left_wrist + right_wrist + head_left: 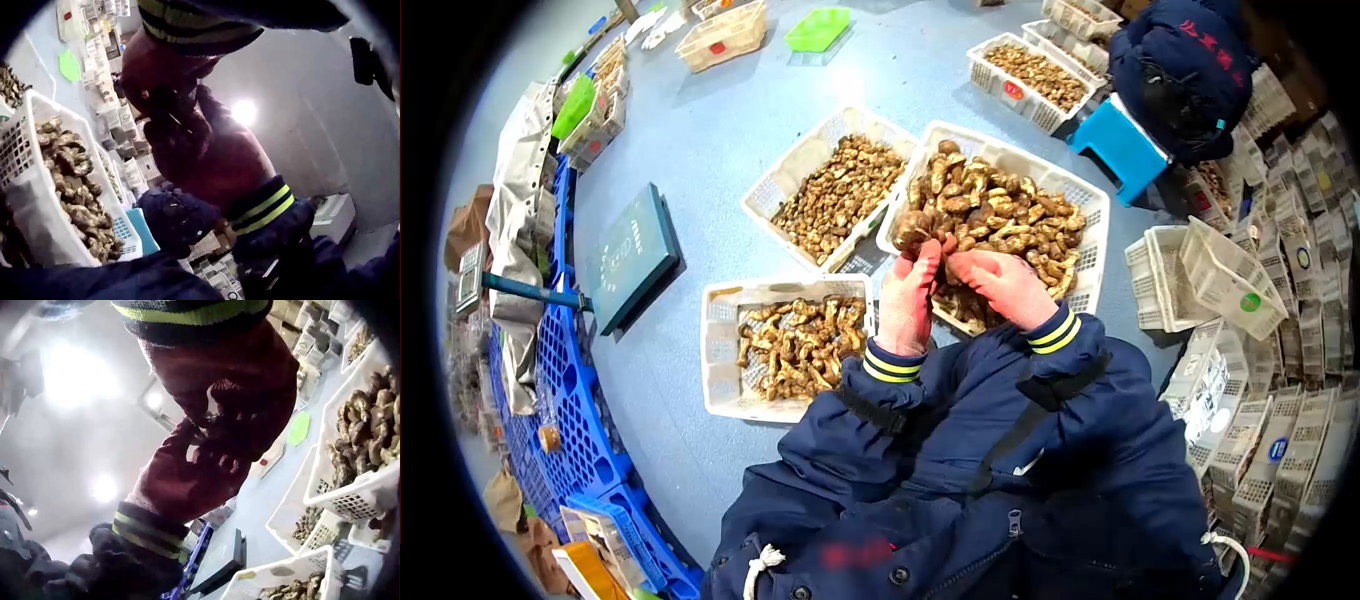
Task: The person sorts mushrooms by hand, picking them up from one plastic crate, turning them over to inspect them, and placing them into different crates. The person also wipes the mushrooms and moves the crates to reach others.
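Observation:
Both hands wear pinkish-red gloves and meet over the near left part of a white crate [1097, 215] of brown, pale-stemmed mushrooms [1000, 205]. The left hand [908, 300] and right hand [1005, 287] have curled fingers, their tips nearly together around a dark mushroom [178, 140], seen between them in the left wrist view. In the right wrist view the right hand [231, 381] is above the left hand [187, 478], and the gloves mostly hide the mushroom.
A crate of small mushrooms [840, 195] stands to the left, and another crate of mushrooms [800, 345] nearer the body. A flat dark scale [635, 258] lies further left. At right are a blue stool [1122, 150] and stacked empty crates [1200, 275].

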A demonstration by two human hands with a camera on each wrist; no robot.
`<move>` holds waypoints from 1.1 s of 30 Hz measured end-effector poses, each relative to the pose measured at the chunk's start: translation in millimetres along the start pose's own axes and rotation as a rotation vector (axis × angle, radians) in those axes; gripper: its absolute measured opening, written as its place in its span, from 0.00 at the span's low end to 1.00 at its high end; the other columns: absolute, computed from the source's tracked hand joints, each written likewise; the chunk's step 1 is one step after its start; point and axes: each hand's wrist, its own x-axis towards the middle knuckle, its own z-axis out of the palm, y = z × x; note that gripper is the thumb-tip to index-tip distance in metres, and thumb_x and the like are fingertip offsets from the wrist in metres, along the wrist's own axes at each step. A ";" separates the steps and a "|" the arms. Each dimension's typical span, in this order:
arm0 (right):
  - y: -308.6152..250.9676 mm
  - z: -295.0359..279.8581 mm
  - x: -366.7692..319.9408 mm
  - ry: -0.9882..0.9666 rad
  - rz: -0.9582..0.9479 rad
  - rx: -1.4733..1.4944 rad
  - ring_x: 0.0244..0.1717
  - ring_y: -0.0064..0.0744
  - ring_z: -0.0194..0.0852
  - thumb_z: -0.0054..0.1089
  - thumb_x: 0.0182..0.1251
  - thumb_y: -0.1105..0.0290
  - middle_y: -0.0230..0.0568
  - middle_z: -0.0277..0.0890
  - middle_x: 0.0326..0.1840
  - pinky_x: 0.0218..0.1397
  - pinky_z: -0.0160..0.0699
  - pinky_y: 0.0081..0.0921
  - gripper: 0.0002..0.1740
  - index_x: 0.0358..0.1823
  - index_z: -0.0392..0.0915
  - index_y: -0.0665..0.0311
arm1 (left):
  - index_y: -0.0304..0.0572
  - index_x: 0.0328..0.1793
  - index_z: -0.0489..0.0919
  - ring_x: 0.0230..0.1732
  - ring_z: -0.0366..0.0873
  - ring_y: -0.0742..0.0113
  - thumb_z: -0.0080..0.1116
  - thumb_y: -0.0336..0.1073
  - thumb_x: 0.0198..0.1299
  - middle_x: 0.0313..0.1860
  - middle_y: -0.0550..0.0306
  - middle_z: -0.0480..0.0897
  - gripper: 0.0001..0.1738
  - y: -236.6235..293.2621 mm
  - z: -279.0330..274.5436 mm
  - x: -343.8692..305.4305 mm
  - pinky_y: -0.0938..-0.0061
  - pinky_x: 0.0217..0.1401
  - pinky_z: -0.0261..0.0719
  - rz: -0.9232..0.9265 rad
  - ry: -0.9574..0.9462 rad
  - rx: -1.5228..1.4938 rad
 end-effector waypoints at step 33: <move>58.2 -79.7 29.6 0.339 0.093 0.581 0.35 0.28 0.77 0.51 0.66 0.62 0.40 0.78 0.40 0.39 0.77 0.20 0.18 0.50 0.73 0.68 | 0.39 0.63 0.64 0.55 0.72 0.56 0.52 0.39 0.63 0.55 0.50 0.73 0.23 -11.3 -43.1 -18.3 0.62 0.57 0.71 -0.327 -0.045 -0.061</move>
